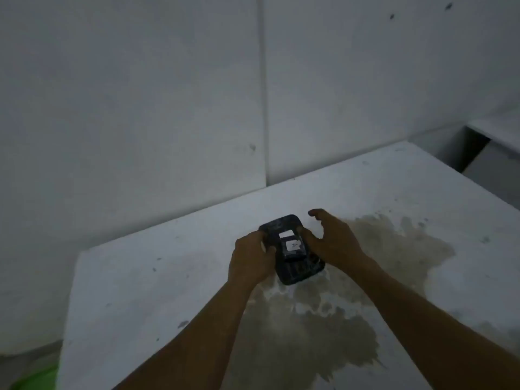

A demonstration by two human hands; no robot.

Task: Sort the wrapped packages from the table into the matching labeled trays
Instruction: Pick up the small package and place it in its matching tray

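A black tray [302, 273] rests on the white table [168, 277], near its middle. Inside the tray lies a dark wrapped package [292, 250] with a white label on top, and a second white label shows just behind it. My left hand [250, 260] grips the tray's left rim. Touching the tray's right side is my right hand [332, 237], its fingers curled and spread above the rim. What the labels say is too blurred to read.
A brownish wet-looking stain [323, 319] spreads over the table in front of and to the right of the tray. A white wall [140, 94] stands close behind the table. A gap and another white surface [495, 133] lie at the far right. Something green [36, 380] shows at the bottom left.
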